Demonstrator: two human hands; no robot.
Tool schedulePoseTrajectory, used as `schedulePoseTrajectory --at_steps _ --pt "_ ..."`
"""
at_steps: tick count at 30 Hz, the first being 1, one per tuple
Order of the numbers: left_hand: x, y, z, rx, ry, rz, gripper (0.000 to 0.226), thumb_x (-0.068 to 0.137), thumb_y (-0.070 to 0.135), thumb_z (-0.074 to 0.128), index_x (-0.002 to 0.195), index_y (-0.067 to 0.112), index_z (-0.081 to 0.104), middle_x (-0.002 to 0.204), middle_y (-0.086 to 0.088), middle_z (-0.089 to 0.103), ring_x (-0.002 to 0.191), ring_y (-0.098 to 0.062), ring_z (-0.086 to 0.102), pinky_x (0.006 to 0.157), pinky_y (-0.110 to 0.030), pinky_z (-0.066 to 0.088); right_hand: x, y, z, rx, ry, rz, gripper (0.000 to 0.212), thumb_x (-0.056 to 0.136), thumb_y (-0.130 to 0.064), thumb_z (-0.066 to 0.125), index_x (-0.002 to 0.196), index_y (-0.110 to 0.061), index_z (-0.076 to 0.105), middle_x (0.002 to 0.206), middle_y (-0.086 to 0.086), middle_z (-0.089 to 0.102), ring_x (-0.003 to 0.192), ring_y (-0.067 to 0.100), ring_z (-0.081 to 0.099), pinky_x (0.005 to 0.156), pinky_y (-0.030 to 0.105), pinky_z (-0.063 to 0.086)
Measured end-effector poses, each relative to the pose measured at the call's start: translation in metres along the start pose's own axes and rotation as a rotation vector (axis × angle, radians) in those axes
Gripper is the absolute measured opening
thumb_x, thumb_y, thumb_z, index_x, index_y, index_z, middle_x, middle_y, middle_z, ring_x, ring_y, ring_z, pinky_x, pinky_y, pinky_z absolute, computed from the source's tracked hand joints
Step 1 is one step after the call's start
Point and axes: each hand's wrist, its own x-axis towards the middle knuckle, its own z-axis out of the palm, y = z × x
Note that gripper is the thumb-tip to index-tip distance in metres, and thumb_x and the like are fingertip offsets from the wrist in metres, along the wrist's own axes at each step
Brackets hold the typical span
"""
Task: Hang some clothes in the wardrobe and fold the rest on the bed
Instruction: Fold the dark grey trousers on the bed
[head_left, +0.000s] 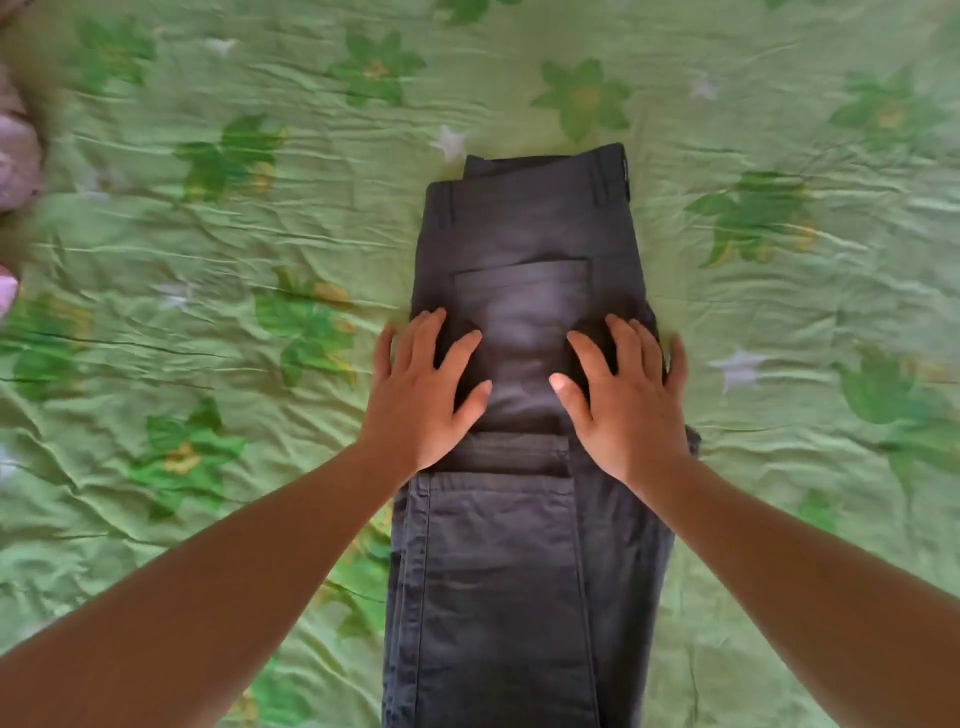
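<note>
On the bed, folded jeans are pressed under the left hand and right hand, fingers spread, nothing gripped. Heavy, stiffish denim is judged best lifted by its folded edges.

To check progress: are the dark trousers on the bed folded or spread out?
Folded lengthwise: the dark trousers lie as one narrow strip on the bed, one back pocket showing; left hand and right hand press on them.

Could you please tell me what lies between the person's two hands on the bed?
Only the dark trousers: the head view shows bare fabric between the left hand and right hand, both flat on it.
</note>
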Motion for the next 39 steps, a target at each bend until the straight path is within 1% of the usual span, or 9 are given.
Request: schedulePoseTrajectory --at_steps 3,8,11,14,18,24,30,35,39 --pt "0.064 -0.005 -0.013 -0.031 0.15 0.013 0.06 0.1 0.053 0.037 0.15 0.021 0.043 0.162 -0.019 0.026 0.151 -0.039 0.02 0.12 -0.055 0.021 0.063 -0.007 -0.016 0.04 0.158 -0.074 0.057 0.102 -0.057 0.033 0.147 -0.024 0.045 0.159 0.016 0.031 0.148 0.039 0.025 0.117 0.067 0.02" --pt "0.142 -0.006 -0.003 0.077 -0.027 0.058 0.069 0.1 0.065 0.024 0.161 0.036 0.008 0.168 -0.015 -0.002 0.153 -0.041 -0.006 0.122 -0.06 0.008 0.138 -0.004 -0.006 -0.04 -0.039 -0.089 0.08 0.094 -0.078 0.002 0.161 -0.035 0.002 0.17 0.008 -0.006 0.155 0.033 -0.008 0.119 0.069 0.003" --pt "0.14 -0.011 0.006 -0.051 0.031 0.06 0.07 0.099 0.063 0.036 0.16 0.034 0.018 0.168 -0.016 0.001 0.154 -0.039 -0.002 0.123 -0.055 0.008 0.139 -0.001 0.009 -0.026 -0.08 -0.046 0.079 0.091 -0.08 -0.002 0.158 -0.04 -0.01 0.169 0.003 -0.014 0.155 0.028 -0.016 0.119 0.066 0.0" --pt "0.141 -0.014 -0.01 -0.603 0.223 -0.167 0.074 0.093 0.046 0.065 0.154 0.015 0.036 0.159 -0.02 0.021 0.149 -0.031 0.023 0.123 -0.037 0.022 0.145 -0.001 -0.002 0.058 -0.084 -0.033 0.075 0.093 -0.077 0.013 0.159 -0.041 0.005 0.169 0.004 0.004 0.155 0.029 0.002 0.118 0.065 0.013" --pt "0.164 -0.023 -0.039 -1.124 0.228 -0.658 0.057 0.089 0.031 0.075 0.138 0.01 0.055 0.109 0.001 0.065 0.101 -0.015 0.065 0.091 -0.026 0.054 0.182 0.006 -0.037 0.12 0.011 0.01 0.067 0.095 -0.057 0.048 0.155 -0.032 0.029 0.154 0.008 0.032 0.14 0.038 0.028 0.107 0.062 0.032" --pt "0.178 -0.033 -0.07 -1.2 0.038 -0.466 0.006 0.093 0.014 0.069 0.097 0.01 0.068 0.102 -0.021 0.072 0.096 -0.038 0.069 0.09 -0.06 0.055 0.222 0.011 -0.079 0.082 -0.14 -0.045 0.04 0.082 -0.045 0.073 0.117 -0.027 0.066 0.123 0.011 0.055 0.127 0.038 0.04 0.1 0.051 0.034" --pt "0.202 -0.024 -0.085 -1.395 -0.076 -0.347 0.015 0.097 0.007 0.064 0.091 0.02 0.059 0.081 -0.001 0.066 0.072 -0.016 0.065 0.066 -0.033 0.057 0.233 0.034 -0.123 0.156 -0.302 0.0 0.026 0.069 -0.036 0.074 0.082 -0.021 0.056 0.085 -0.001 0.058 0.094 0.029 0.05 0.093 0.048 0.035" --pt "0.211 -0.021 -0.064 -0.962 -0.035 -0.405 0.036 0.094 0.004 0.064 0.127 0.013 0.052 0.098 -0.009 0.058 0.081 -0.017 0.056 0.069 -0.022 0.048 0.236 0.043 -0.11 0.072 -0.303 0.058 0.039 0.084 -0.028 0.073 0.119 -0.026 0.057 0.123 0.013 0.057 0.117 0.038 0.047 0.104 0.057 0.037" --pt "0.184 -0.013 -0.055 -0.541 0.262 -0.148 0.052 0.097 0.017 0.055 0.147 0.011 0.043 0.14 -0.017 0.046 0.125 -0.025 0.047 0.102 -0.01 0.032 0.189 0.021 -0.085 0.101 0.106 -0.011 0.063 0.092 -0.026 0.06 0.15 -0.018 0.036 0.154 0.019 0.033 0.142 0.041 0.031 0.114 0.062 0.03"
